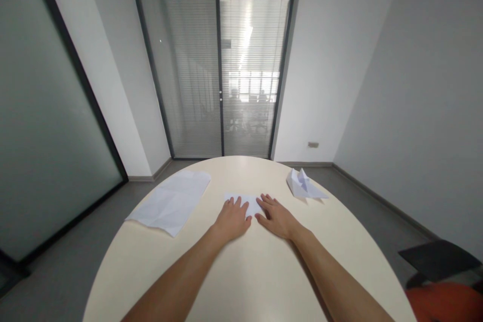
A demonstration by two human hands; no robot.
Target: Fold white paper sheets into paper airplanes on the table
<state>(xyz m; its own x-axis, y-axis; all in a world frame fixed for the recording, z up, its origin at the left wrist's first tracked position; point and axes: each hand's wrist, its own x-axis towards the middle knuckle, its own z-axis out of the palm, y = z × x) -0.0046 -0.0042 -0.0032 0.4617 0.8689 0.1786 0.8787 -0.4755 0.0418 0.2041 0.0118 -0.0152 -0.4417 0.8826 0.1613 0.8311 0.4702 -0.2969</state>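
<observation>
A small folded white paper lies on the round cream table, straight ahead of me. My left hand rests flat on its near left part, fingers stretched out. My right hand lies flat on its right part, fingers spread and pointing left. Both hands press down on the paper and neither grips it. Most of the paper is hidden under my fingers.
A creased, unfolded white sheet lies on the table's left side. A folded paper plane sits at the far right rim. A dark chair back and an orange seat stand at the right. A glass sliding door is beyond the table.
</observation>
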